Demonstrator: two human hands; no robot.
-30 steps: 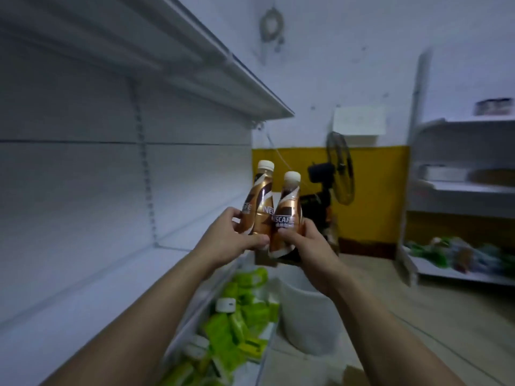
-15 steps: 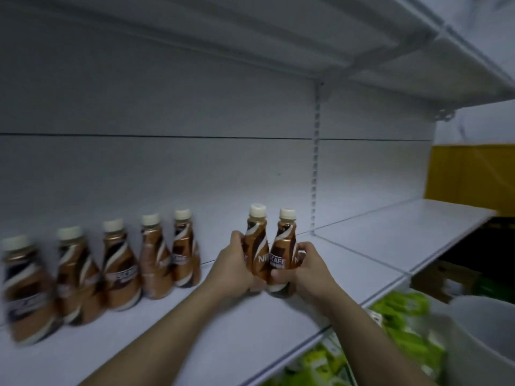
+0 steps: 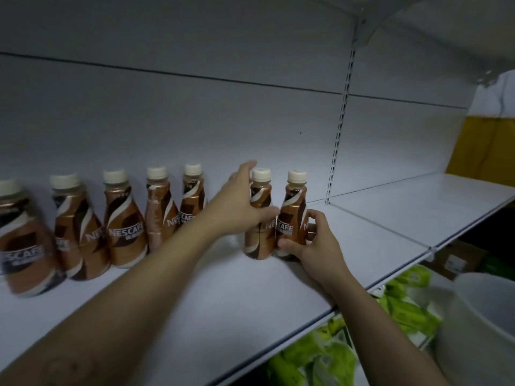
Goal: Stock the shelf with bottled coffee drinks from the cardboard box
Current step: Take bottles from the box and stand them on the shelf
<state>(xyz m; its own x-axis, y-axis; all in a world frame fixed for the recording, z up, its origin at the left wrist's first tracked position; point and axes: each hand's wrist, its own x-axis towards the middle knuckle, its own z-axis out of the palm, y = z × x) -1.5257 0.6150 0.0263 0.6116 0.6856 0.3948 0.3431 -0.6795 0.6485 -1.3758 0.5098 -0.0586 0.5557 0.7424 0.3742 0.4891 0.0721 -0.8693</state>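
Two coffee bottles stand upright on the shelf [image 3: 250, 316], touching each other, just right of the row of five [image 3: 156, 215] along the back panel. The left hand [image 3: 237, 204] wraps the left bottle [image 3: 259, 224]; the right hand [image 3: 315, 243] clasps the right bottle [image 3: 289, 218] low down. A gap separates this pair from the row, so closing it likely means sliding them leftward
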